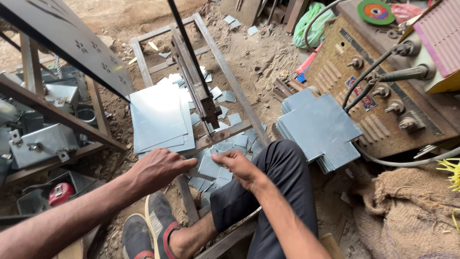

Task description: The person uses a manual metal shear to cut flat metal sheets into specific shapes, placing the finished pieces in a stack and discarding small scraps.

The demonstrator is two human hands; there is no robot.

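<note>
- Left hand [160,165] and right hand [239,168] both sit just below the lever shear [194,79], fingers curled and pinching the same small sheet-metal offcut [209,166].
- That piece rests on the pile of cut squares [225,144] under the shear's blade end.
- Risky bit imo: raw edges, bare fingers. One slip and you're sliced.
- Sandalled foot [160,223] sits right below the shear frame too, so a dropped offcut could land on it.

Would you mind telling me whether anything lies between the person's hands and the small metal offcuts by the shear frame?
Nothing visible does. The left hand and right hand both already rest on the small metal offcuts piled under the shear frame.
</note>
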